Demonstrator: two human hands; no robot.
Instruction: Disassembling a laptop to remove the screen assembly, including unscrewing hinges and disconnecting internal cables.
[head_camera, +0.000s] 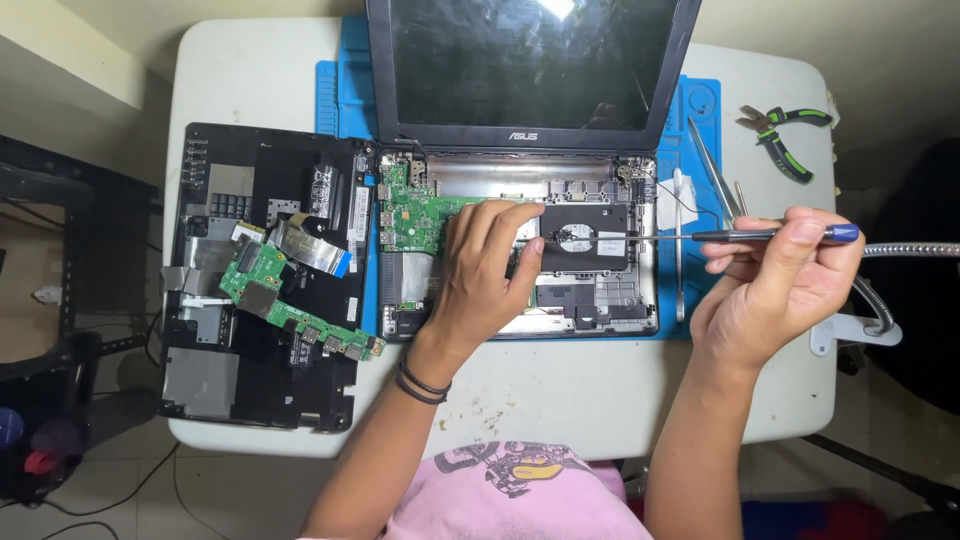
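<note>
An opened laptop (530, 90) lies on a blue mat (700, 110), its base uncovered to show a green circuit board (410, 215) and a black fan (585, 238). My left hand (485, 270) rests flat on the laptop's insides, fingers spread, thumb beside the fan. My right hand (780, 275) grips a thin screwdriver (700, 236) with a blue-capped handle, held level; its tip reaches the fan's hub.
A removed black laptop cover (200, 380) lies at the left of the white table (560, 390), with a loose green board (290, 300) on it. Tweezers (712, 170) and green-handled pliers (785, 135) lie at the right. A flexible metal arm (880, 285) enters from the right.
</note>
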